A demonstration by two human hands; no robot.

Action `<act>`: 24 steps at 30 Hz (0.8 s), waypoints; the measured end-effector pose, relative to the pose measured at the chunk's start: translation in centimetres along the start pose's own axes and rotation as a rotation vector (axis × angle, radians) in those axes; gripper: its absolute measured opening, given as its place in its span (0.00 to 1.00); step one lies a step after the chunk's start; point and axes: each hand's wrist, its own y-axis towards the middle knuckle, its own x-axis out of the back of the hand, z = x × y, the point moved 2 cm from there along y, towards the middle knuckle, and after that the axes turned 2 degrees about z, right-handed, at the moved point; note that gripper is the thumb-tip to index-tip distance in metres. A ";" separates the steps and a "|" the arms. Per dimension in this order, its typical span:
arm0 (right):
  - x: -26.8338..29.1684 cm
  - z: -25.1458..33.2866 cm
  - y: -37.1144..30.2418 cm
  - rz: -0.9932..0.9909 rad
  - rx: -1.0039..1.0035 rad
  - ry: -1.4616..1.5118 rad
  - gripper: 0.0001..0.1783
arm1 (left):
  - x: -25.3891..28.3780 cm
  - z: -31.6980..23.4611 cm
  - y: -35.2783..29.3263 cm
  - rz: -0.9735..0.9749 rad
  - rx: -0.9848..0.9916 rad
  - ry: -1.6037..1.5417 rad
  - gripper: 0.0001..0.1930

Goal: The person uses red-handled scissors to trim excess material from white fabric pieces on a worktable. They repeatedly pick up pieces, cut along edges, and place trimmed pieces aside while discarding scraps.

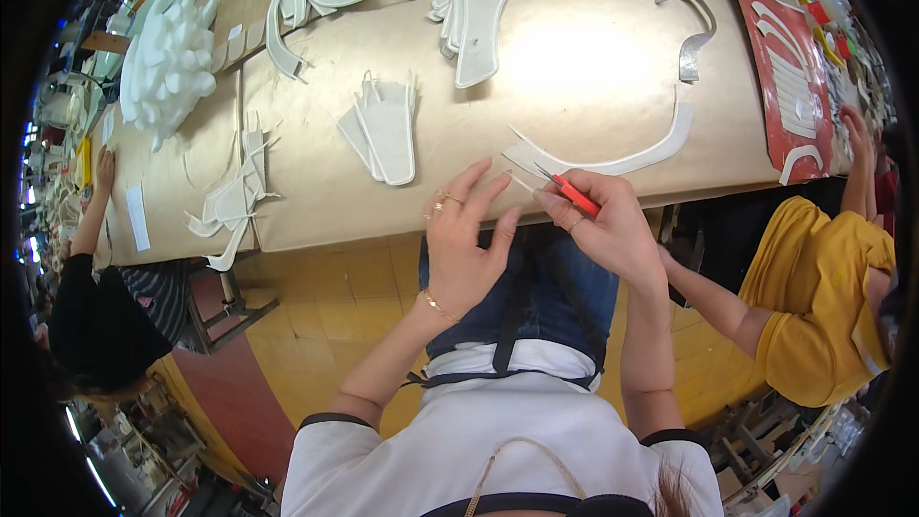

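1. Your right hand (605, 222) closes around a small red-handled tool (578, 197), its slim dark tip aimed toward eleven o'clock. A narrow white bit (523, 185) shows at your thumb and finger, seemingly pinched there.
2. Your left hand (469, 241) is loosely open at nine o'clock from the right, fingers spread and apparently without a hold on anything. Its index fingertip is just beside the white bit; whether they touch, you cannot tell from here.
3. The curved pale piece (661, 150) lies on the table (316, 187) just beyond your right hand, sweeping from twelve to two o'clock, its left end near the tool tip.
4. You seem to be at a trimming or picking step on a narrow end. The next move probably calls for a steady left-hand pinch, with fingertips clear of the point.
5. Farther out, similar pieces lie in a small stack (388, 134) at ten o'clock and a larger pile (477, 14) near twelve.
6. For labels, check the white paper slip (139, 216) at nine o'clock and the red sheet (787, 86) at two: you can make out no brand or legible writing on either.
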 end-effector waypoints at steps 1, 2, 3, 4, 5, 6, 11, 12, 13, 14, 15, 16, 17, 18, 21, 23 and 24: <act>-0.2 -0.1 0.0 0.003 0.015 0.015 0.10 | 0.6 0.0 -0.1 -0.021 0.047 -0.120 0.19; -0.3 0.0 -0.1 0.007 0.015 0.026 0.10 | 0.9 0.1 -0.1 0.016 0.147 -0.295 0.18; -0.5 0.1 -0.2 0.013 0.014 0.045 0.10 | 1.1 0.2 0.0 0.052 0.240 -0.473 0.17; -0.6 0.2 -0.2 0.008 0.013 0.047 0.10 | 1.2 0.2 0.2 0.085 0.334 -0.651 0.16; -0.6 0.4 -0.2 0.005 0.010 0.056 0.10 | 1.0 0.0 0.5 0.053 0.373 -0.928 0.13; -0.7 0.5 -0.2 0.003 0.016 0.077 0.10 | 1.0 -0.1 0.8 0.061 0.400 -0.975 0.12; -1.0 0.9 -0.2 -0.029 0.044 0.118 0.10 | 1.3 0.5 2.2 0.150 0.589 -1.078 0.09; -1.0 0.9 -0.1 -0.036 0.053 0.120 0.10 | 1.3 0.6 2.4 0.133 0.559 -1.078 0.08; -0.9 0.8 -0.1 -0.044 0.058 0.121 0.10 | 1.3 0.7 2.5 0.115 0.530 -1.077 0.07; -0.9 0.8 0.0 -0.050 0.060 0.122 0.10 | 1.3 0.8 2.6 0.098 0.514 -1.072 0.06; -0.9 0.7 0.1 -0.056 0.048 0.125 0.11 | 1.3 0.8 2.8 0.046 0.457 -1.031 0.05; -0.9 0.7 0.3 -0.063 0.044 0.090 0.11 | 1.1 0.8 2.9 -0.006 0.412 -0.985 0.04; -0.9 0.7 0.5 -0.071 0.027 0.057 0.11 | 0.9 0.7 3.1 -0.048 0.372 -0.950 0.03; -1.0 0.6 0.7 -0.077 -0.009 0.022 0.12 | 1.1 0.8 3.3 -0.130 0.276 -0.701 0.03; -0.9 0.7 1.3 -0.163 -0.024 -0.245 0.15 | 1.2 1.0 4.4 -0.262 0.077 -0.140 0.04; -1.2 0.8 1.6 -0.206 -0.036 -0.268 0.17 | 0.9 1.4 5.1 -0.264 0.052 0.024 0.04; -1.4 0.8 1.7 -0.229 -0.035 -0.277 0.18 | 0.7 1.6 5.3 -0.254 0.044 0.035 0.04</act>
